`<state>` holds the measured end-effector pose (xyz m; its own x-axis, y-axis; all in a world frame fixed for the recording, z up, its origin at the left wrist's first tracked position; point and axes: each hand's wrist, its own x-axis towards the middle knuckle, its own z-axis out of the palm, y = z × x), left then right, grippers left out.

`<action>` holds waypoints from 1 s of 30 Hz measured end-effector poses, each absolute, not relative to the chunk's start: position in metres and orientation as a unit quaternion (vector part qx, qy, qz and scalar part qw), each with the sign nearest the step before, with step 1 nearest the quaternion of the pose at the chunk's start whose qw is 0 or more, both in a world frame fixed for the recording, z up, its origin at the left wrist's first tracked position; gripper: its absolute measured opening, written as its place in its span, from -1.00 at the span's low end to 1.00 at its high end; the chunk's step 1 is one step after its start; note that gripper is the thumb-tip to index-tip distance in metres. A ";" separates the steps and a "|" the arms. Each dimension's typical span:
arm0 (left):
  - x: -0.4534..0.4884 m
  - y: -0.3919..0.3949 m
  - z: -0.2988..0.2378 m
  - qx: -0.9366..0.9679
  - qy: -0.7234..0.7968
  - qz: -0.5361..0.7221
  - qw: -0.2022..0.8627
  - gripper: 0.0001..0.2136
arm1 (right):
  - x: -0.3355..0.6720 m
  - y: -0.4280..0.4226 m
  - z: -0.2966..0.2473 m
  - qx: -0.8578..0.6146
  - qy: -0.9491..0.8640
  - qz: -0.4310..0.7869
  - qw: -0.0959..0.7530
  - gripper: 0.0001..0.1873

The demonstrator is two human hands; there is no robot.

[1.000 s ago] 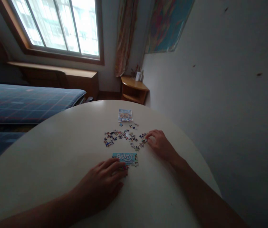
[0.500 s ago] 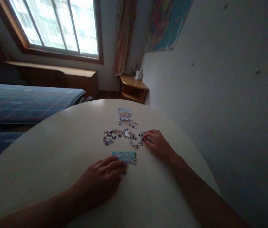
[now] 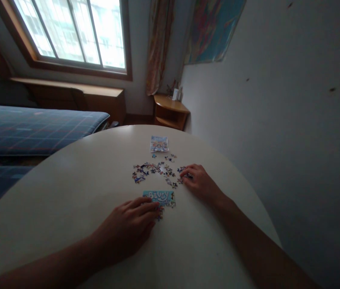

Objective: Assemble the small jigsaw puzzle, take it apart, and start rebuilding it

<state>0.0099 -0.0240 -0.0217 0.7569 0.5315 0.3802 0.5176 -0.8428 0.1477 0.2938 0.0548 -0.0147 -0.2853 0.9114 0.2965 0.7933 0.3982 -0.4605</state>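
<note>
A partly joined jigsaw puzzle [image 3: 164,196] with a light-blue top and the lettering "BLUEY" lies flat near the table's front. My left hand [image 3: 134,218] rests on its lower left part, fingers stretched out and covering some of it. Farther right, my right hand [image 3: 198,180] has its fingers bent and its thumb close to the fingertips, around a small dark puzzle piece [image 3: 189,175]. More pieces lie just beside those fingertips. Loose puzzle pieces [image 3: 147,167] spread in an arc beyond the joined part, some of them overlapping.
A picture packet [image 3: 159,144] lies on the round white table [image 3: 91,172], behind the loose pieces. A bare mattress [image 3: 37,128] is on the left, and a small wooden corner shelf [image 3: 171,105] stands past the table. The wall [image 3: 278,132] runs along the right.
The whole view has shifted slightly. Both hands keep nearly the same places, the left on the joined puzzle and the right at the loose pieces.
</note>
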 end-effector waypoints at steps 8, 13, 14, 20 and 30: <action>0.011 -0.022 -0.019 0.934 0.283 0.215 0.022 -0.73 | 0.294 0.055 -0.015 -0.539 -0.795 0.105 0.258 -0.86; 0.011 -0.021 -0.019 0.935 0.277 0.221 0.031 -0.77 | 0.297 0.058 -0.014 -0.554 -0.789 0.095 0.249 -0.84; 0.011 -0.021 -0.019 0.934 0.278 0.223 0.031 -0.77 | 0.298 0.059 -0.015 -0.561 -0.783 0.092 0.251 -0.83; 0.011 -0.021 -0.018 0.933 0.276 0.227 0.031 -0.76 | 0.301 0.060 -0.015 -0.591 -0.757 0.089 0.263 -0.78; 0.011 -0.021 -0.016 0.934 0.272 0.230 0.029 -0.77 | 0.302 0.061 -0.018 -0.588 -0.760 0.091 0.264 -0.78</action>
